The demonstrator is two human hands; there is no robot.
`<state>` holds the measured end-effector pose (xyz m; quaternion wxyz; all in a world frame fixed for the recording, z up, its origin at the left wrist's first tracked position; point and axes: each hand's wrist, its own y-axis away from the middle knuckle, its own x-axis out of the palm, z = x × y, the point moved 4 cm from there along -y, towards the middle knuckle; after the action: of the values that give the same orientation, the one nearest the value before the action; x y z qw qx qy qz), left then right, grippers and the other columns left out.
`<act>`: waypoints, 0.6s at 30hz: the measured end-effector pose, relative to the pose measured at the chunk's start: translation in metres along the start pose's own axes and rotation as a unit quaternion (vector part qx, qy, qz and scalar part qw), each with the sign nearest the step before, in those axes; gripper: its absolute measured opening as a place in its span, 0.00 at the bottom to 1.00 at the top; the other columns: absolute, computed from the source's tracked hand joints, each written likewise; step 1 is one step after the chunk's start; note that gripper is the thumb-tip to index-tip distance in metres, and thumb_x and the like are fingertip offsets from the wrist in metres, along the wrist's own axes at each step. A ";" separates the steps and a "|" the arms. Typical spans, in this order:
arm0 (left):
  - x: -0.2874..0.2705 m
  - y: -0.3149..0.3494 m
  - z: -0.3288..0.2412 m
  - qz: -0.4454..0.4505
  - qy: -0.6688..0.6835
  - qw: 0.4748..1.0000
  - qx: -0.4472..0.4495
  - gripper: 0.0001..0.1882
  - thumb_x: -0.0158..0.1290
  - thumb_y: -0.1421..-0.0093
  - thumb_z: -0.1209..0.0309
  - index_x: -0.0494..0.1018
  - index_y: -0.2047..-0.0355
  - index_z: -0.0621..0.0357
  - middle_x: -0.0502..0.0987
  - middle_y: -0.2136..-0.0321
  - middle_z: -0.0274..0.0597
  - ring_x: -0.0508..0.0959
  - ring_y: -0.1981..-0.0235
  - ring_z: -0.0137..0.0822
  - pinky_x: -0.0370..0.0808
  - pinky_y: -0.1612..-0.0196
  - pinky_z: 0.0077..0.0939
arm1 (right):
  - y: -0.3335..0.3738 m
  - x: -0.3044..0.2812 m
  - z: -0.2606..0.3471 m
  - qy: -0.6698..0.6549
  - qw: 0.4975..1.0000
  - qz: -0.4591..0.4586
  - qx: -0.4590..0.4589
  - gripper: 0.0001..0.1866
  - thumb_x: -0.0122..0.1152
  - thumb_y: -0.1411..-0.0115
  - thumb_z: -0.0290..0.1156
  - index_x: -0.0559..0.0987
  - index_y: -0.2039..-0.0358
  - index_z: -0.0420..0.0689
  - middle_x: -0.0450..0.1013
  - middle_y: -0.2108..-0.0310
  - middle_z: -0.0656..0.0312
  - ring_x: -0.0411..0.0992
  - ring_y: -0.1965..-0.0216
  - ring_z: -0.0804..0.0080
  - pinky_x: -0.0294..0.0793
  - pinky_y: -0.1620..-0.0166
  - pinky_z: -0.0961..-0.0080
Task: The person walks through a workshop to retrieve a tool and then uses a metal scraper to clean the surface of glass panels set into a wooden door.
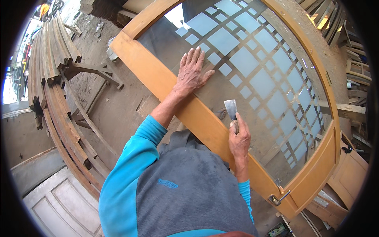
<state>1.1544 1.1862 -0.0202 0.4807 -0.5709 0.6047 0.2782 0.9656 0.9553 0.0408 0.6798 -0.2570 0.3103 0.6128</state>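
Observation:
In front of me lies a wooden door [152,71] with a large glass pane [221,85] patterned in frosted squares. My left hand [192,72] rests flat on the glass near the frame, fingers stretched out and holding nothing. A putty knife [230,109] is gripped in my right hand [239,138], its broad metal blade pointing away from me over the pane. The fingers wrap round its handle, with the wrist above the near wooden rail. Toward the lower right of the door sits a metal lever handle [278,198].
On the left, long wooden boards [55,79] are stacked on a wooden trestle [94,71]. A pale panelled door [65,203] leans below them. At the right are piled timber pieces [357,75] and another wooden panel [349,173]. Bare dirt floor [130,102] shows between.

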 end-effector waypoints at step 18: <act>-0.007 -0.088 0.101 -0.026 -0.079 0.990 -0.112 0.45 0.42 0.30 0.38 0.56 0.26 0.61 0.53 0.24 0.51 0.49 0.23 0.51 0.44 0.23 0.50 | 0.003 -0.004 -0.007 -0.031 0.999 -0.020 0.002 0.28 0.61 0.36 0.23 0.73 0.34 0.42 0.77 0.59 0.51 0.78 0.61 0.56 0.78 0.60 0.61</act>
<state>1.2646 1.2618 -0.0344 0.4677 -0.6128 0.5145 0.3755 0.9612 0.9478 0.0389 0.7016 -0.2426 0.2853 0.6062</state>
